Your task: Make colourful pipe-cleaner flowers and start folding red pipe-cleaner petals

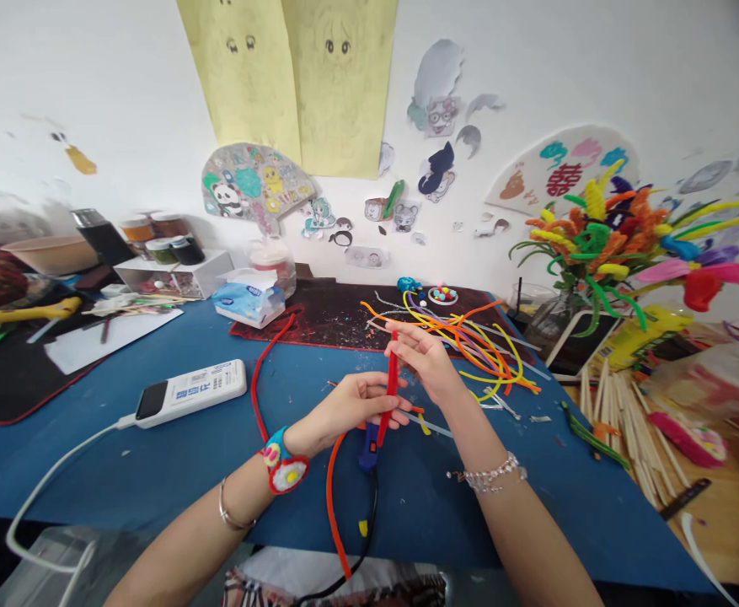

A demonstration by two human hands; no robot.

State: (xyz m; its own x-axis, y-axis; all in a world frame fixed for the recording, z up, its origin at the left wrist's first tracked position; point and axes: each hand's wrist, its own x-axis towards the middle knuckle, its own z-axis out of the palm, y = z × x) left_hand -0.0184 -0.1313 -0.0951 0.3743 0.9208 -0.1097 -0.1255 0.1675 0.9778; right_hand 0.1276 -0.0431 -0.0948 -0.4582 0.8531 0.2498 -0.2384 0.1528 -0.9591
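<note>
A short red pipe cleaner piece stands nearly upright between my two hands. My left hand pinches its lower part between thumb and fingers, palm turned up. Higher up, my right hand grips the top end with thumb and fingertips. Below my left hand lies a blue glue gun on the table, partly hidden, with a black cord running toward me. An orange pipe cleaner passes beside it to the table's front edge. A long red pipe cleaner lies left of my hands.
Loose pipe cleaners are piled behind my right hand. A white power bank with a cable and a tissue pack are at left. At right stand a vase of pipe cleaner flowers, a phone and wooden sticks.
</note>
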